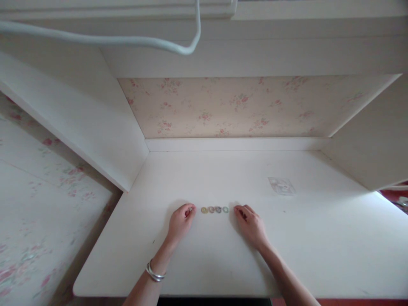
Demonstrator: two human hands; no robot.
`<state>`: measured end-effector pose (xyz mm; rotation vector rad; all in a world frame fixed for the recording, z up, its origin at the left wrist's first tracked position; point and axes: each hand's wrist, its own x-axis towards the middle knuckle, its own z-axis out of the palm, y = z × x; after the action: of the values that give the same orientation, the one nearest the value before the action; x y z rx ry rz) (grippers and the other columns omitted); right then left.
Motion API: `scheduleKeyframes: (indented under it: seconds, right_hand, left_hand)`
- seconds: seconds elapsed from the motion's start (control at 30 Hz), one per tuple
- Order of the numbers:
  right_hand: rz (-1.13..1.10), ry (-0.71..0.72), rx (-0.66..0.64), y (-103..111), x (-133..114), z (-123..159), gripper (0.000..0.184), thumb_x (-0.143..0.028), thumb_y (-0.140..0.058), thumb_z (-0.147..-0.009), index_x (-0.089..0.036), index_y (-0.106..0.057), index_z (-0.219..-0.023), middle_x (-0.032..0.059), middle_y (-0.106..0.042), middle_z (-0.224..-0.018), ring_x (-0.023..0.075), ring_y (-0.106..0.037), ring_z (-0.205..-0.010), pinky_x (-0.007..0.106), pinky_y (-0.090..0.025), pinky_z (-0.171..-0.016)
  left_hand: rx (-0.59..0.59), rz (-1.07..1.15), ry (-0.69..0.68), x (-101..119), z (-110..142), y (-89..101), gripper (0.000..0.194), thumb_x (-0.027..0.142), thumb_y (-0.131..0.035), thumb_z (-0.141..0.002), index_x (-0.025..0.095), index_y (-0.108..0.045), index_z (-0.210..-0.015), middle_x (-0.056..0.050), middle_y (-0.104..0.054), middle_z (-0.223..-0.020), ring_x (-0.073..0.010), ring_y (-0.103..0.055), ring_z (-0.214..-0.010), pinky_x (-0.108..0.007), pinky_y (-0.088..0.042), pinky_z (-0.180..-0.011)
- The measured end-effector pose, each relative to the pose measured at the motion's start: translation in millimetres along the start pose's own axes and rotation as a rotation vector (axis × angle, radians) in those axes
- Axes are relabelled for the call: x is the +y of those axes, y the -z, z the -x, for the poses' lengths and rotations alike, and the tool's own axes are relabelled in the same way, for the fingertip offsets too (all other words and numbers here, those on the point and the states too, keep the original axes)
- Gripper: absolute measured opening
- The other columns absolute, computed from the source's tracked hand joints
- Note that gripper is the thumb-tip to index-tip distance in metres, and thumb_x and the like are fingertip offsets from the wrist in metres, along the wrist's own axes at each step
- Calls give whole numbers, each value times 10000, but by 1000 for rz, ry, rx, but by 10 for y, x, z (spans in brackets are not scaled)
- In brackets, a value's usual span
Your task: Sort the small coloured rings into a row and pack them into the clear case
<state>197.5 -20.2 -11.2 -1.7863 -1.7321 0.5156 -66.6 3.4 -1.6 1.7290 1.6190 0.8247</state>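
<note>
Several small spiral rings that look like coil hair ties lie flat in a short row on the white desk. From left to right they include a yellow ring (204, 210), a pinkish ring (211, 209), a dark grey ring (218, 209) and a pale green ring (225, 209). My left hand (182, 219) rests just left of the yellow ring, fingers curled closed, with nothing seen in it. Just right of the green ring, my right hand (249, 221) is also closed, thumb and fingers together, and no object shows in it. Neither hand touches the rings.
A clear, flat plastic case or bag (282, 186) lies behind my right hand on the white desk (204, 263). White side panels (95, 114) bound the desk, with flowered wallpaper behind. Overhead, a white cable (127, 40) hangs across the upper left.
</note>
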Motion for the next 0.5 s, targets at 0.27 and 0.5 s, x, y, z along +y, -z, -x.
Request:
scheduleKeyframes:
  seconds: [0.27,0.5]
  right_hand:
    - [209,-64,160,631,532,-424,422,-474,-416,-837,-198,-620,-1084,90,-565,-1004,194,-560,-798,334,-447,-746]
    - [594,-397,227,1155,1024,-758,724,-673,-425,-759,-232,-423,-1334,166,-358,-1319,392,-419,-1134,528,-385,-855]
  left_hand:
    - [9,-6,-5,-15,4,-9,383,469,-421,-853,177,-665,-894,13,-537,-589,-124,-479,-548,-213,-358,-538]
    - [14,11,-15,-7,23,1,368,459,-429,-852,181,-666,-897,-3,-610,-658,-129,-527,-581,-217,-381,-560]
